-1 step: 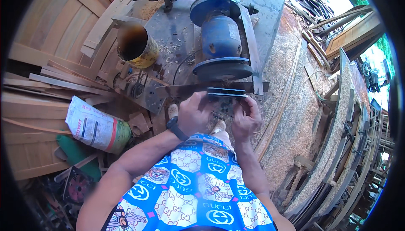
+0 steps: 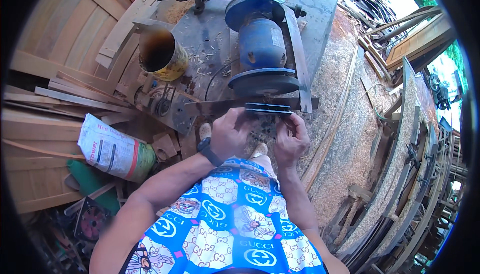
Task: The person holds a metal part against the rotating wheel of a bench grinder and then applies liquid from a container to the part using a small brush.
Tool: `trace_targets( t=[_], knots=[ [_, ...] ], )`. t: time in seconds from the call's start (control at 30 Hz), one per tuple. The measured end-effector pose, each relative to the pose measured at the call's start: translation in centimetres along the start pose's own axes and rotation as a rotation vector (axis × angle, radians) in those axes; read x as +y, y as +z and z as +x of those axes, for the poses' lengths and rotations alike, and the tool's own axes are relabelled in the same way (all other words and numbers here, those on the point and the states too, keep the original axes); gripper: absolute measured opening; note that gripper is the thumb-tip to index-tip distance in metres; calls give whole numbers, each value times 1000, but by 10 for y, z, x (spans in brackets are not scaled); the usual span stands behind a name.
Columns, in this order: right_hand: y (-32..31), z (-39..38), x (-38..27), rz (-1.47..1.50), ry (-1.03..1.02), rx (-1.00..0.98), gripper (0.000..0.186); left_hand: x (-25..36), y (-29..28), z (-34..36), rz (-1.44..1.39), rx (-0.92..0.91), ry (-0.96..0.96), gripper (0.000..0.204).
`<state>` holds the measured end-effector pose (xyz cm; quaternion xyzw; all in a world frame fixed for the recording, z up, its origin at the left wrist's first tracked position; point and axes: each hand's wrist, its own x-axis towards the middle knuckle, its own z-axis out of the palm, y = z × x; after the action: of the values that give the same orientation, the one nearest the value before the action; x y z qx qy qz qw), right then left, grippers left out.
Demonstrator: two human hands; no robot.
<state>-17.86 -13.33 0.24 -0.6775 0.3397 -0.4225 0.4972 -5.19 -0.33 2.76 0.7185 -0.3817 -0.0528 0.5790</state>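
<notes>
Left hand [image 2: 231,133]: we close our fingers on the left end of the dark grooved pulley [image 2: 268,108].
Right hand [image 2: 291,139]: we pinch the pulley's right end.
Pulley: at the metal bench [image 2: 320,9] edge, just below the blue motor [image 2: 261,41].
Nearby: rusty yellow can [image 2: 162,54]; white sack [image 2: 114,149]; sawdust [image 2: 345,124].

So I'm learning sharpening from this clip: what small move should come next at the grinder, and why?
Probably a slight slide of the blade sideways along the wheel. Both hands, left hand and right hand, grip it at the near edge of the blue grinder, and the long blade reaches well past the wheel to the left, so much of its edge lies off it.
</notes>
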Motion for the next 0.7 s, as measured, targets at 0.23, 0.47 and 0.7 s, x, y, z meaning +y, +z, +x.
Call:
trace_targets(
  t=[0.23, 0.47, 0.7],
  knots=[
    [9, 17, 4, -92, -35, 40, 28, -15, 13, 6, -50, 22, -137, 22],
    [9, 23, 10, -145, -35, 47, 25, -21, 17, 12, 53, 17, -160, 23],
    [11, 33, 11, -188, -94, 48, 27, -25, 24, 19, 140, 79, -87, 24]
  ],
)
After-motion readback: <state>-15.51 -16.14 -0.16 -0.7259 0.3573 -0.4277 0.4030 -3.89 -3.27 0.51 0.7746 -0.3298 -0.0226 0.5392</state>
